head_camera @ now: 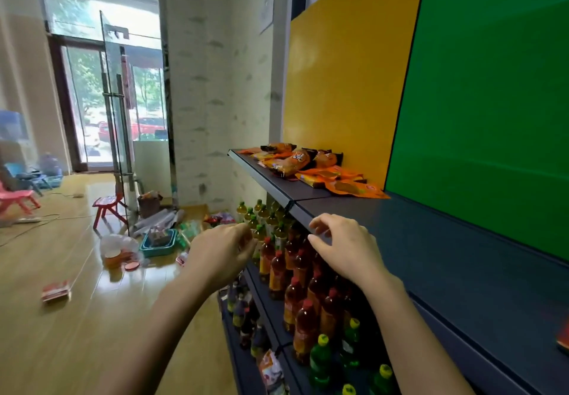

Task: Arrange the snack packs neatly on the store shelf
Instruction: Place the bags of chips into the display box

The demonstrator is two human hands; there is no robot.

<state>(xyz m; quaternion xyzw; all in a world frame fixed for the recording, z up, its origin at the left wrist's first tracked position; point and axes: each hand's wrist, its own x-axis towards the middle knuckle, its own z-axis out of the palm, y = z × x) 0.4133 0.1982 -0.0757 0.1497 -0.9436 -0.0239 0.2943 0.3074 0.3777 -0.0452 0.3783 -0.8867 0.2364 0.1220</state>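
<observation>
Orange snack packs [311, 168] lie in a loose, overlapping heap at the far left end of the top shelf [431, 246], against the yellow back panel [348, 80]; several are crooked and stacked on one another. The near stretch of that shelf, in front of the green panel [492, 102], is bare. Both hands are raised in front of the shelf's front edge, well short of the heap. The left hand [220, 251] hangs in the air with its fingers curled loosely inward, gripping nothing. The right hand [346, 246] is at the shelf lip, fingers bent and slightly spread, also empty; whether they touch the edge is hard to tell. Below, rows of bottles [303, 290] fill the lower shelves.

By my reading, this is the reach toward the packs, with no sorting yet done. The next move calls for stretching both arms forward and leftward to the heap, then lifting packs one at a time and laying them flat in even rows along the free shelf.
</observation>
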